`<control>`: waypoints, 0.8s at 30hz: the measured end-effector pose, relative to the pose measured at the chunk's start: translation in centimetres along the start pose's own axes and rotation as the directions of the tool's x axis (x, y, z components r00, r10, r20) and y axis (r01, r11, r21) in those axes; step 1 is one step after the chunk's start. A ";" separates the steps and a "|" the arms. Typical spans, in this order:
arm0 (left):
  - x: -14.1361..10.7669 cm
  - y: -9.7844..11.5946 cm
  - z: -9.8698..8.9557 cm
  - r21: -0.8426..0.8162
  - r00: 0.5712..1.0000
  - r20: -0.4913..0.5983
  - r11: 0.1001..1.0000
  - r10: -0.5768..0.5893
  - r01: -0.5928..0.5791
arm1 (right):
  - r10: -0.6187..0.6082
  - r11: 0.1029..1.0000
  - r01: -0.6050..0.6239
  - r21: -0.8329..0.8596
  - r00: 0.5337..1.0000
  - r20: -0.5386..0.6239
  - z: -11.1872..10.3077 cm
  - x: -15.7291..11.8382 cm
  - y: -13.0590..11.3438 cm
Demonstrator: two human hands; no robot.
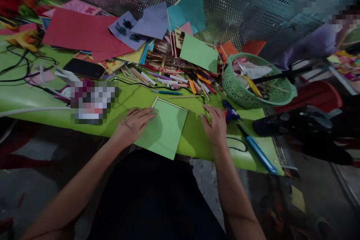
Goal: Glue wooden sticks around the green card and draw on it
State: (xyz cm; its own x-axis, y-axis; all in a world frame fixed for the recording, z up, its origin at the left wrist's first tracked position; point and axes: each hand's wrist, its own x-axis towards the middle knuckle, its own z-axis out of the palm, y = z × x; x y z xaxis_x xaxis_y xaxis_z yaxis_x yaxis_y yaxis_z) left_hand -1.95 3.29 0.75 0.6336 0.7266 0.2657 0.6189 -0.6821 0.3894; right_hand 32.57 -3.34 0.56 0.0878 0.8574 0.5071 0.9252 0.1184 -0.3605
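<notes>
Both bare forearms reach forward, well apart. The left hand (133,123) lies palm down, fingers angled inward; the right hand (216,124) points forward, fingers slightly bent.

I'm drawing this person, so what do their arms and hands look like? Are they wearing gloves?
No gloves: the left hand and right hand are bare. No sleeve shows on the left arm or right arm. I can't make out any watch. The clothes look black and plain.
</notes>
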 end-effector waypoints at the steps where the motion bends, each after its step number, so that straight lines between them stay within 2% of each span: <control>1: -0.1 0.1 0.0 0.007 1.000 -0.008 1.000 -0.005 0.005 | -0.001 1.000 0.001 0.004 1.000 0.001 0.0 0.0 0.1; 5: -0.6 1.1 -0.1 0.058 0.994 -0.089 0.996 -0.060 0.066 | 0.007 1.000 -0.007 0.014 1.000 0.014 0.0 0.1 0.1; 8: -0.9 2.2 0.0 0.131 0.978 -0.142 0.976 -0.156 0.175 | 0.012 1.000 -0.013 0.017 0.999 0.034 0.0 0.1 0.1; 10: -1.0 3.0 0.1 0.174 0.967 -0.137 0.955 -0.216 0.239 | 0.017 1.000 -0.018 0.024 0.999 0.044 0.1 0.1 0.1; 14: -1.1 3.7 0.1 0.210 0.963 -0.086 0.940 -0.257 0.270 | 0.032 0.999 -0.034 0.031 0.998 0.057 0.1 0.1 0.1; 18: -1.1 3.0 -0.8 0.135 0.974 -0.022 0.964 -0.228 0.228 | 0.038 0.999 -0.041 0.028 0.996 0.084 0.1 0.2 0.1; 21: -0.8 1.6 -1.5 0.010 0.994 0.025 0.995 -0.103 0.103 | 0.052 0.998 -0.055 0.031 0.994 0.092 0.2 0.3 0.1; 24: -0.5 0.3 -1.8 -0.048 0.995 0.096 0.998 0.033 -0.028 | 0.063 0.998 -0.065 0.022 0.995 0.072 0.2 0.4 0.2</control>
State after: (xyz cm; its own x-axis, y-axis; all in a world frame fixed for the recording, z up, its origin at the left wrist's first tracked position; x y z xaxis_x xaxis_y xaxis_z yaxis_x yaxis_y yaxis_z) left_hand -2.89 2.83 2.30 0.6951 0.6927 0.1926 0.5777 -0.6975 0.4240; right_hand 32.70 -2.85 0.54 0.1195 0.8969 0.4258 0.9093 0.0734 -0.4097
